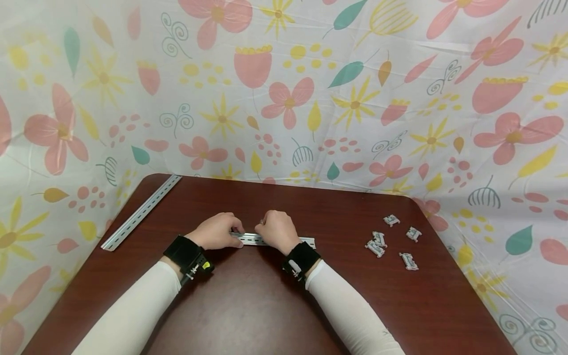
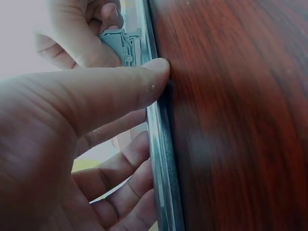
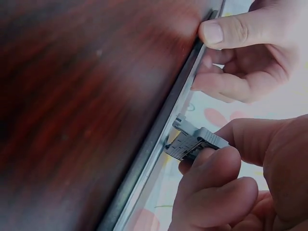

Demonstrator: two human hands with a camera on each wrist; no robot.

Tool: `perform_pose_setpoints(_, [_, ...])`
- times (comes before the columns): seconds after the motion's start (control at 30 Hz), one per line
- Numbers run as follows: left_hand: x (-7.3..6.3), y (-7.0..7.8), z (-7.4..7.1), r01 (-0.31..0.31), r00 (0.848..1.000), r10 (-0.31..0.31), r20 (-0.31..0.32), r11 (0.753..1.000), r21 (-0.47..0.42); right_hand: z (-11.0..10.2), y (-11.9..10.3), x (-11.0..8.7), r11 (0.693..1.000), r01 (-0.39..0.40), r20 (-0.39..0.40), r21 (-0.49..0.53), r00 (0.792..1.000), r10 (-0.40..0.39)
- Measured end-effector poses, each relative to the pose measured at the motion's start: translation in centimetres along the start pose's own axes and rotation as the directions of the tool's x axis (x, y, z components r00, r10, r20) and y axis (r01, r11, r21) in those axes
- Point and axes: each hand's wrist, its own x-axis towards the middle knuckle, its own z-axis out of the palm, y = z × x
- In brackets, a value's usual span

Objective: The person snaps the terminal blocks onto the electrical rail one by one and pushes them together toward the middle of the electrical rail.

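A slotted metal DIN rail (image 1: 307, 242) lies crosswise on the table, partly covered by both hands. My left hand (image 1: 216, 231) grips it near its left end, thumb on the near edge and fingers at the far side. Between the thumb and fingers of my right hand (image 1: 279, 231) is a small grey terminal block (image 3: 186, 142), pinched on the rail's far side. In the right wrist view the block's foot meets the rail; whether it is clipped on cannot be told. The left wrist view shows part of the same block (image 2: 117, 42) beyond the left thumb.
A second, longer slotted rail (image 1: 142, 212) lies slanted along the table's left edge. Several loose grey terminal blocks (image 1: 408, 262) are scattered at the right of the brown table (image 1: 248, 305). A floral curtain (image 1: 288, 98) hangs behind and at both sides.
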Motion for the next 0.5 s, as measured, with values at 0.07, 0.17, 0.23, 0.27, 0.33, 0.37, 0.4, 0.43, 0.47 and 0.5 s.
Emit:
perform_pose_setpoints(0.07, [-0.03,0.01,-0.01,0.0,1.0,0.0,0.0,1.0,0.001,0.03,-0.03,0.0,1.0,-0.002,0.01,-0.006,1.0,0.002])
perform_pose_setpoints(0.17, [-0.09,0.07,-0.04,0.002,1.0,-0.002,0.002,1.0,0.003,0.06,-0.09,-0.02,1.0,-0.009,0.02,-0.01,1.0,0.009])
perform_pose_setpoints(0.23, [-0.14,0.14,-0.07,0.004,1.0,-0.004,0.003,1.0,0.002,0.05,-0.13,-0.04,1.0,-0.013,0.027,-0.016,1.0,0.013])
perform_pose_setpoints(0.27, [-0.15,0.16,-0.09,0.003,1.0,-0.003,0.002,1.0,0.002,0.04,-0.16,-0.06,1.0,-0.014,0.03,-0.017,0.999,0.015])
perform_pose_setpoints(0.33, [-0.17,0.19,-0.11,0.001,1.0,-0.001,0.001,1.0,0.002,-0.01,-0.24,-0.13,1.0,-0.017,0.034,-0.021,0.999,0.017])
perform_pose_setpoints(0.37, [-0.17,0.2,-0.12,0.0,1.0,0.0,0.0,1.0,0.002,-0.05,-0.28,-0.17,1.0,-0.017,0.036,-0.024,0.999,0.018])
perform_pose_setpoints(0.4, [-0.17,0.21,-0.13,0.0,1.0,0.0,0.0,1.0,0.003,-0.08,-0.33,-0.21,0.999,-0.016,0.039,-0.027,0.999,0.017])
perform_pose_setpoints(0.43, [-0.18,0.21,-0.13,0.002,1.0,-0.002,-0.001,1.0,0.005,-0.12,-0.39,-0.25,0.999,-0.018,0.044,-0.028,0.999,0.019])
perform_pose_setpoints(0.47, [-0.18,0.2,-0.12,0.004,1.0,-0.004,-0.001,1.0,0.006,-0.16,-0.46,-0.3,0.999,-0.018,0.048,-0.03,0.999,0.02])
perform_pose_setpoints(0.5, [-0.18,0.19,-0.11,0.006,1.0,-0.006,-0.001,1.0,0.006,-0.2,-0.53,-0.37,0.999,-0.019,0.053,-0.031,0.998,0.02])
